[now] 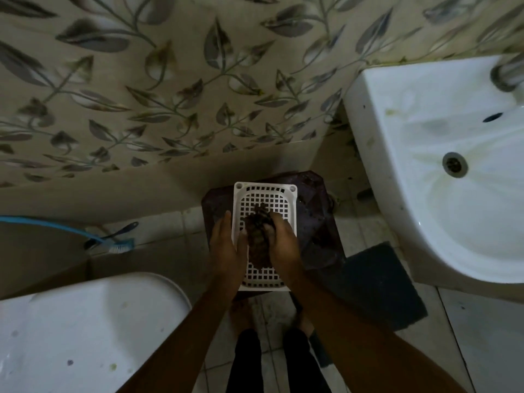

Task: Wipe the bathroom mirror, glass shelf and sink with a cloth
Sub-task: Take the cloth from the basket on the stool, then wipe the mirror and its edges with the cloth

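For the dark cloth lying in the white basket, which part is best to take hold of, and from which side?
Take the dark cloth by its bunched middle, coming from above, since the white basket is open at the top and its walls block a sideways approach. The cloth lies crumpled, so its raised folds offer a grip. The left hand and right hand already close on it from either side.

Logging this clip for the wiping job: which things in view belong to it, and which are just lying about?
Belongs to the job:
- dark cloth, held between left hand and right hand
- sink

Lying about:
- white basket under the cloth
- dark stool beneath it
- blue-handled brush
- toilet lid
- dark mat
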`<state>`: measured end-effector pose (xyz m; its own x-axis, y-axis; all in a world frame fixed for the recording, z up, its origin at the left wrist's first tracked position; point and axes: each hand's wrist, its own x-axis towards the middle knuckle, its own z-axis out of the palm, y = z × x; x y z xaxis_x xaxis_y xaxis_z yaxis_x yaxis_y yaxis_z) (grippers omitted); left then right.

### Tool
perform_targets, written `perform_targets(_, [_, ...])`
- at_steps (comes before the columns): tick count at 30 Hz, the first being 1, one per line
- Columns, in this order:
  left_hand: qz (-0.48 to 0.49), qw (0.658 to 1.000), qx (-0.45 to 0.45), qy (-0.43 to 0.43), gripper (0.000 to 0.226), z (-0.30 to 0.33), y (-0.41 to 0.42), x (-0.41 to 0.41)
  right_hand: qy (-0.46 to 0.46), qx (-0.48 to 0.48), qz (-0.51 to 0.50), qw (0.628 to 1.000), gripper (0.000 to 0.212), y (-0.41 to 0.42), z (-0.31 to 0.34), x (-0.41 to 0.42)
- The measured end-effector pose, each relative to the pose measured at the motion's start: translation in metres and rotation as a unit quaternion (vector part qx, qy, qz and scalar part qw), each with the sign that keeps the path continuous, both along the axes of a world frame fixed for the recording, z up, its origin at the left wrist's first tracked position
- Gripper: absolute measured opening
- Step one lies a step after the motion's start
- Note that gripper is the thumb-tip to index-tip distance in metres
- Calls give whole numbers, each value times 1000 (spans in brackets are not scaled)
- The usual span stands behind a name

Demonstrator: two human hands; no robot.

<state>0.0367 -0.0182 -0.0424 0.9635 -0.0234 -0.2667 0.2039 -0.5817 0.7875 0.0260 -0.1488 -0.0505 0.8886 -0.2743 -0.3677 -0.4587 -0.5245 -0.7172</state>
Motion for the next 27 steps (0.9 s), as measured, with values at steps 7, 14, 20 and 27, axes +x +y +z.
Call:
perform_targets(7, [-6, 984, -155, 90, 58, 83, -34, 51, -96, 107, -65, 987, 27, -27, 96, 26])
perform_targets(14, [23, 890, -400, 219, 33, 192, -65, 70, -136, 101, -69, 983, 20, -67, 195, 46])
perform_targets(20, [18, 956, -289, 36, 37, 288, -105, 79, -256, 22, -123, 959, 20, -80, 284, 31])
perform_targets(27, [-166, 947, -257, -102, 38, 405, -152, 69, -347, -1, -177, 921, 34, -105, 368, 12])
